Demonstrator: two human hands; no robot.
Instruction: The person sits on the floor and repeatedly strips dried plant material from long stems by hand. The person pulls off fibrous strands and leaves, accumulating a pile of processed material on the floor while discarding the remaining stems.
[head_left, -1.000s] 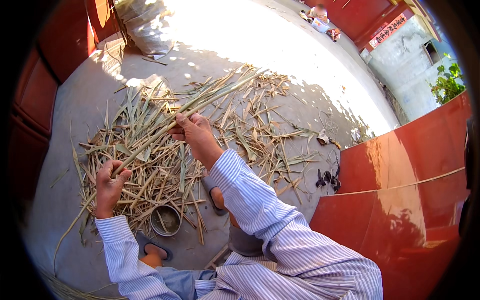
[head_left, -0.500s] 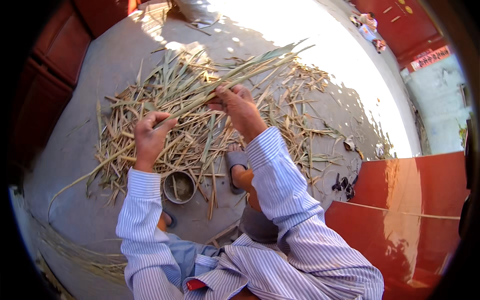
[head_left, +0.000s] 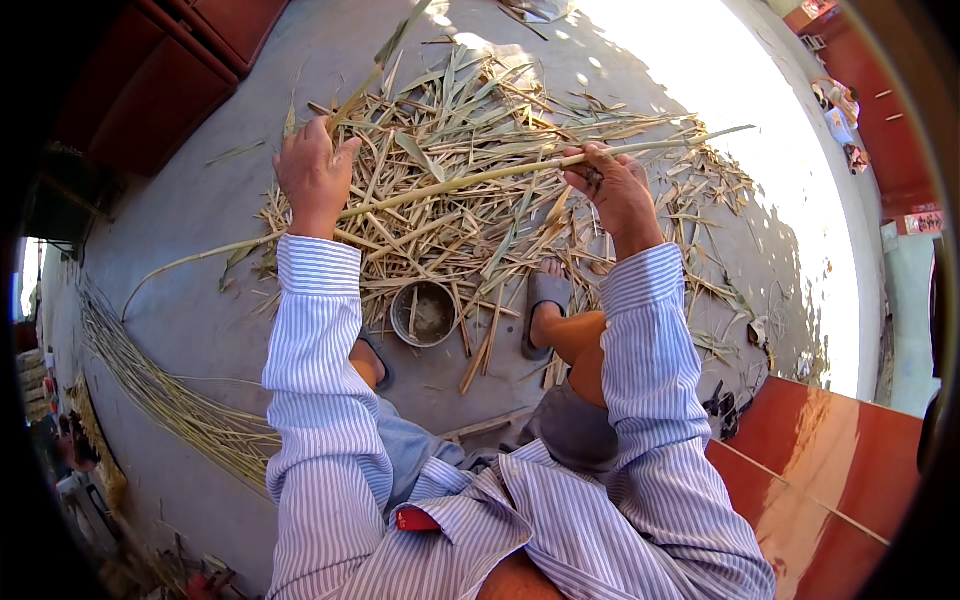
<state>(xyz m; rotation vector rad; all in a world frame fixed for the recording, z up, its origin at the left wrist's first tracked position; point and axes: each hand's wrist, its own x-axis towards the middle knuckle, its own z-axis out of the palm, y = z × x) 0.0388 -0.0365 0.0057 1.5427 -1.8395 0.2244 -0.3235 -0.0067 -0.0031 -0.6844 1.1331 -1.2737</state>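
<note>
Head view: bowl (head_left: 424,313) amid husk litter (head_left: 480,130)

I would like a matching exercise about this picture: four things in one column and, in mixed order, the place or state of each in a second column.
Things:
1. left hand
2. right hand
3. small round bowl
4. bundle of long stalks

Places or states:
A. on the ground between the two feet
B. grips the long stalk near its right part
C. lies along the ground at the person's left
D. closed on the stalk over the pile of stripped leaves

Pairs: 1-D, 2-B, 3-A, 4-C
</note>
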